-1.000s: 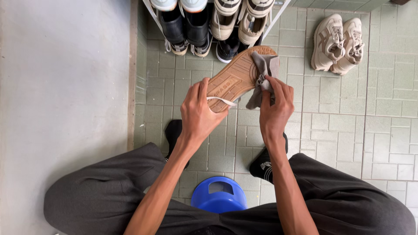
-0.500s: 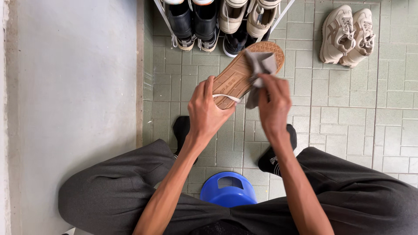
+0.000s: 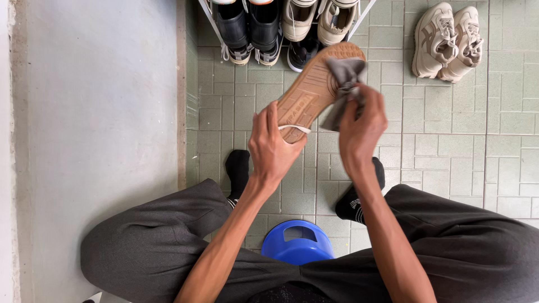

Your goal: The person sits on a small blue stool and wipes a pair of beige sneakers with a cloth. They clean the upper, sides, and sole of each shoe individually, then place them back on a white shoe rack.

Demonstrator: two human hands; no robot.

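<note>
My left hand point(image 3: 273, 147) grips the heel end of a shoe point(image 3: 311, 92) turned sole up, its tan rubber sole facing me. A white lace hangs across my fingers. My right hand point(image 3: 362, 126) pinches a bunched grey cloth point(image 3: 342, 84) and presses it on the toe half of the sole. I sit with both knees spread in grey trousers, black-socked feet on the green tiled floor.
A shoe rack point(image 3: 283, 25) with several pairs stands straight ahead, just beyond the held shoe. A beige pair of trainers point(image 3: 447, 40) lies on the tiles at the upper right. A blue plastic stool point(image 3: 296, 242) is under me. A grey wall point(image 3: 95, 112) runs along the left.
The cloth in my right hand has slid along the sole toward the toe and bunched tighter. The shoe is tilted slightly higher; my left hand keeps its grip.
</note>
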